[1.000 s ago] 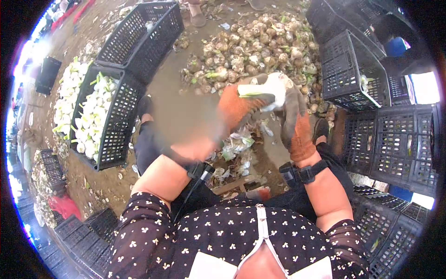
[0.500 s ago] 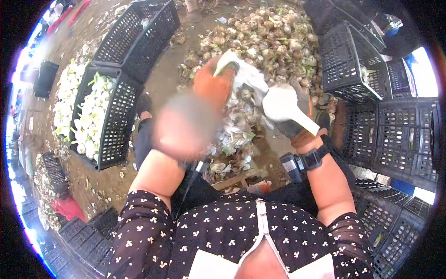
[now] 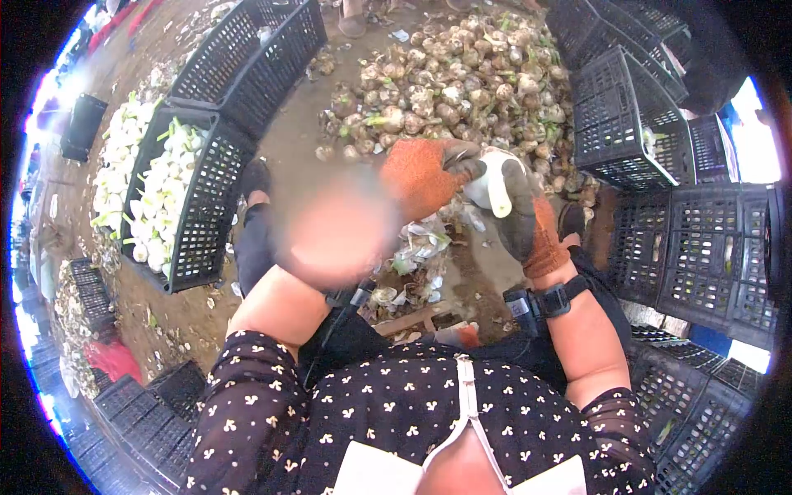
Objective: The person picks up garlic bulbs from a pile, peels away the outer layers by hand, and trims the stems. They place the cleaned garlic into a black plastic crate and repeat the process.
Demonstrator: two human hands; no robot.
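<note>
The right hand [image 3: 529, 221] wraps a smooth white garlic bulb [image 3: 495, 169], its pale stem poking down between dark-coated fingers — and the left hand [image 3: 426, 180], in rough orange knit, meets the bulb's side, though whether it pinches can't be told. Beyond the grip: a heap of round, dirt-crusted bulbs [image 3: 462, 78].

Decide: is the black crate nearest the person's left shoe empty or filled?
Filled, or nearly so: pale bulbs with green stems lie heaped inside the crate, close to its rim.
</note>
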